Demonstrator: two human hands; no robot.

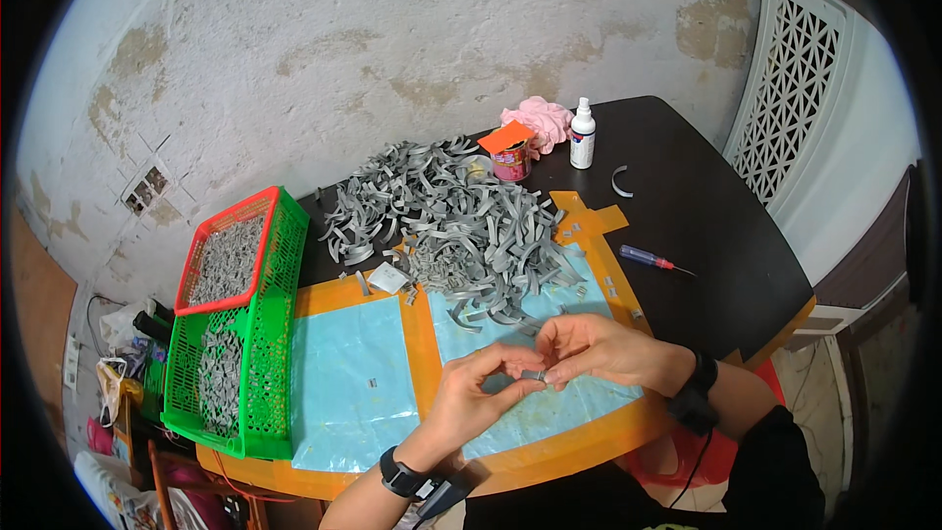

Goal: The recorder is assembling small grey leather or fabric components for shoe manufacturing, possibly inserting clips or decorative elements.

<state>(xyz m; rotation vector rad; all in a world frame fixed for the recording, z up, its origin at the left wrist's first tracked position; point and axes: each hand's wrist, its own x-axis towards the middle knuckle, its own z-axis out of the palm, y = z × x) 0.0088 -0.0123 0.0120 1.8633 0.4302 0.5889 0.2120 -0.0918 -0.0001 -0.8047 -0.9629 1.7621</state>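
Note:
My left hand (pixel 469 400) and my right hand (pixel 610 353) meet over the light blue plastic sheet at the table's near side. Thumbs and fingers of both are closed on a small grey piece (pixel 533 375), which looks like the small pieces in the pile; its exact kind is too small to make out. Just beyond my hands spreads a large heap of curved grey strips (pixel 491 226). Small grey pieces (pixel 432 267) are gathered at the heap's near left. A few more lie on the blue sheet (pixel 353 373) and the orange tape.
On the left stands a green basket (pixel 280 304) of grey pieces, with a red basket (pixel 268 255) on it. A screwdriver (pixel 648 257) lies at the right. Farther back are a white spray bottle (pixel 582 137), a tin (pixel 511 163), and a pink cloth (pixel 542 120).

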